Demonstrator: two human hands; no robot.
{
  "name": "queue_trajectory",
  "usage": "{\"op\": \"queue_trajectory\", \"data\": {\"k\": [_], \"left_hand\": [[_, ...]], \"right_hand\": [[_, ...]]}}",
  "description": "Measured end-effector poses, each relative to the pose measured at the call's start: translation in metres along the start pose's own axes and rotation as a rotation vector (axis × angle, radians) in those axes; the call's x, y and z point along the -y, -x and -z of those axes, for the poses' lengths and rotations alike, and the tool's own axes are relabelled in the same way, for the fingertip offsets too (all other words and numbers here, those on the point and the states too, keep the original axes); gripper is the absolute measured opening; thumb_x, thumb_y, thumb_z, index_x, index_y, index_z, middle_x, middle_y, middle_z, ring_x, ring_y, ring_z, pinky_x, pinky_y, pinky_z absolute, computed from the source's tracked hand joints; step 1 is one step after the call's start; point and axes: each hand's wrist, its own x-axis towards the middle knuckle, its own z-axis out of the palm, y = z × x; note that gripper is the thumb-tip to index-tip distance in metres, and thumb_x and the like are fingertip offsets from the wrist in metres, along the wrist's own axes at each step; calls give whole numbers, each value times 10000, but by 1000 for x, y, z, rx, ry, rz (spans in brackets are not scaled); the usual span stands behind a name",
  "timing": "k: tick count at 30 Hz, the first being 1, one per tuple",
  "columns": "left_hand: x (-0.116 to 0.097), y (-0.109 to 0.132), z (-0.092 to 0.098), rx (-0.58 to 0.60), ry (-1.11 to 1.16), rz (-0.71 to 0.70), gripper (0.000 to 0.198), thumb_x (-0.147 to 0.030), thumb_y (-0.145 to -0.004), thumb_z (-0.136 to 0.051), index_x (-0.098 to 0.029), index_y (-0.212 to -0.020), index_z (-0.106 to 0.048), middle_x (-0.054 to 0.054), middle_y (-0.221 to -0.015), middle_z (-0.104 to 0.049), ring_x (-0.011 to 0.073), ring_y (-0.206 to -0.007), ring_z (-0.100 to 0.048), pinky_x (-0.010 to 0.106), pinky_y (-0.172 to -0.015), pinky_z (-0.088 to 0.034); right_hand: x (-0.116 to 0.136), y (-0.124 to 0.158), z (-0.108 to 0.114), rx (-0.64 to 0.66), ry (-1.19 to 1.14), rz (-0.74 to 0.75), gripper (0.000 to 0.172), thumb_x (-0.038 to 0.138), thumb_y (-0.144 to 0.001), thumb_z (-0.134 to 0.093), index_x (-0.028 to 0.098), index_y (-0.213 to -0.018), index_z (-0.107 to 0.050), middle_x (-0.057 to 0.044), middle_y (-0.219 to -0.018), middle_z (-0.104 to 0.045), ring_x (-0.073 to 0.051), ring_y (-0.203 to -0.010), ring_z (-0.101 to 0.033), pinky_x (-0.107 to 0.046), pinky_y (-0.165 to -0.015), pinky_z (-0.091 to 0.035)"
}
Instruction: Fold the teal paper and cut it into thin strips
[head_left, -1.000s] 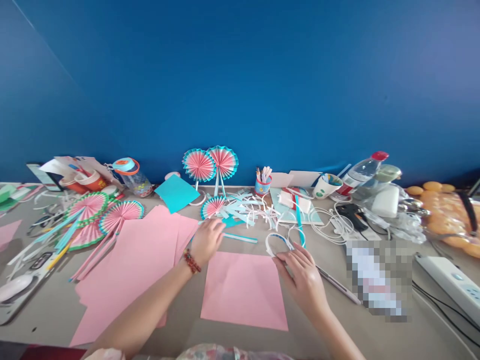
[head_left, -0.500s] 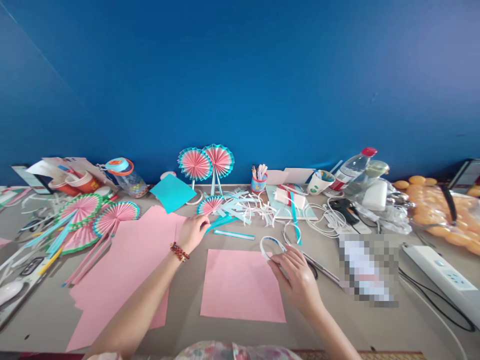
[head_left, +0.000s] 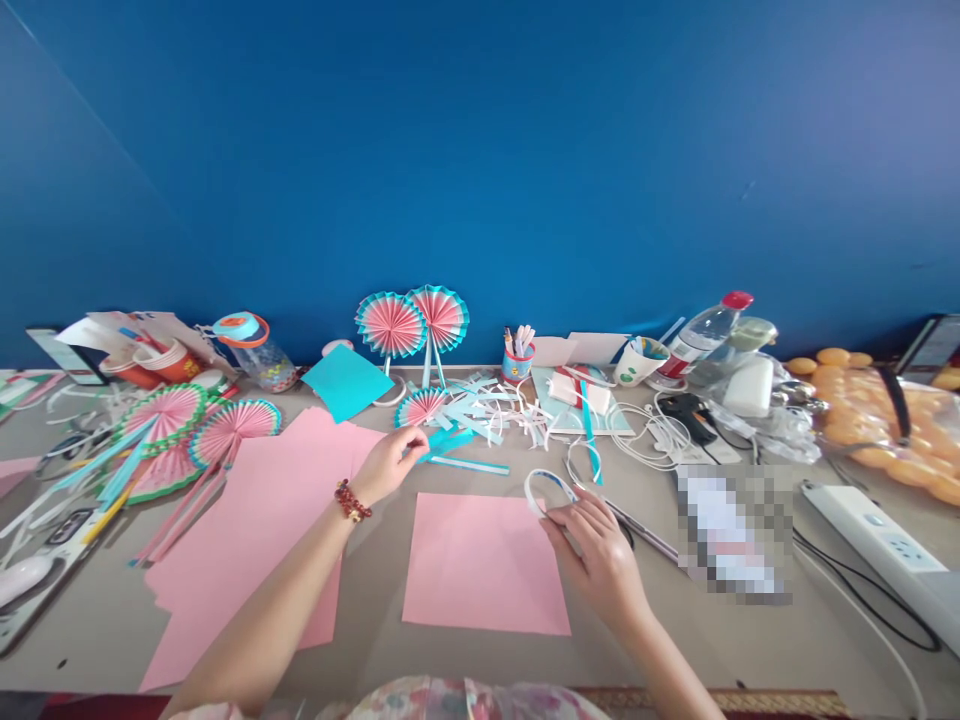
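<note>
A pink sheet (head_left: 486, 565) lies flat in front of me. Over its right edge, my right hand (head_left: 591, 538) has its fingers closed on a roll of white tape (head_left: 534, 490). My left hand (head_left: 390, 464) is above the sheet's upper left, beside a blue-and-white strip (head_left: 471, 465); its thumb and forefinger are pinched together, and anything between them is too small to make out. More pink paper (head_left: 255, 520) lies beneath my left forearm. Behind my left hand are a small folded fan (head_left: 420, 408) and a blue sheet (head_left: 347, 383).
White and blue paper scraps (head_left: 499, 405) lie at the back middle. Two pleated fans (head_left: 391, 325) lean on the wall. A pen cup (head_left: 517, 364), a bottle (head_left: 697, 340) and a power strip (head_left: 877, 530) are farther right. More fans and cups stand left.
My left hand has shifted slightly left, its thumb and forefinger now more clearly pinched. The blue-and-white strip's left end now lies nearer the blue pieces. My right hand is nearly unchanged.
</note>
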Motion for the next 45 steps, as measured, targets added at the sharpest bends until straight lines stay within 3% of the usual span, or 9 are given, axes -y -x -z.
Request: {"op": "queue_trajectory", "data": {"k": [5, 10, 19, 24, 32, 38, 41, 45], "left_hand": [[-22, -4, -24, 129, 22, -80, 143, -241, -941, -485, -220, -860, -600, -4, -853, -676, 151, -808, -639, 247, -773, -488], [-26, -13, -37, 179, -14, -127, 152, -221, -939, -490, -232, -881, -630, 0, -880, -690, 165, -846, -640, 269, -793, -487], [6, -48, -19, 129, -109, -73, 188, -203, -950, -439, -227, -927, -625, 29, -990, -697, 194, -954, -643, 300, -864, -470], [21, -45, -15, 174, -142, -59, 51, -240, -859, -608, -216, -896, -634, 0, -839, -676, 175, -778, -641, 260, -733, -477], [23, -40, -10, 114, -149, -82, 175, -271, -914, -559, -204, -797, -670, 31, -918, -695, 201, -883, -645, 295, -819, -476], [15, -34, 4, 1, -106, -57, 270, -294, -984, -457, -195, -978, -708, 79, -1066, -688, 229, -1018, -633, 349, -928, -471], [1, -28, -3, 122, -38, -107, 198, -304, -959, -544, -216, -995, -718, 34, -1002, -716, 190, -944, -661, 283, -870, -494], [-17, -20, -28, 348, 21, -204, 128, -246, -890, -655, -246, -990, -735, -11, -957, -736, 150, -859, -680, 216, -778, -492]], "right_hand": [[5, -5, 5, -23, 18, -14, 103, 184, -948, -530, 235, -877, -584, 2, -753, -667, -167, -680, -626, -441, -1006, -441], [5, -1, 8, -49, 19, -12, 91, 177, -943, -545, 228, -874, -574, 16, -748, -655, -152, -669, -618, -423, -999, -446], [-3, 7, 4, -34, 3, -31, 66, 175, -944, -555, 231, -911, -569, 12, -765, -647, -160, -698, -612, -456, -1027, -426], [-4, 7, 4, -41, 10, -30, 68, 178, -949, -548, 234, -914, -565, 9, -760, -648, -167, -704, -623, -452, -1016, -431], [-5, 5, 0, -39, -13, -21, 76, 165, -947, -542, 230, -915, -562, 5, -768, -652, -161, -690, -611, -462, -1024, -425], [-5, 4, -3, -24, -17, -12, 85, 160, -944, -550, 230, -897, -560, 3, -777, -654, -164, -689, -612, -468, -1035, -416], [-4, 4, -3, -23, -26, -18, 91, 152, -937, -553, 233, -897, -559, 6, -767, -646, -165, -682, -602, -472, -1028, -424], [-1, 0, -2, -53, -30, -15, 95, 144, -927, -565, 233, -894, -561, 8, -768, -650, -164, -680, -604, -461, -1017, -431]]}}
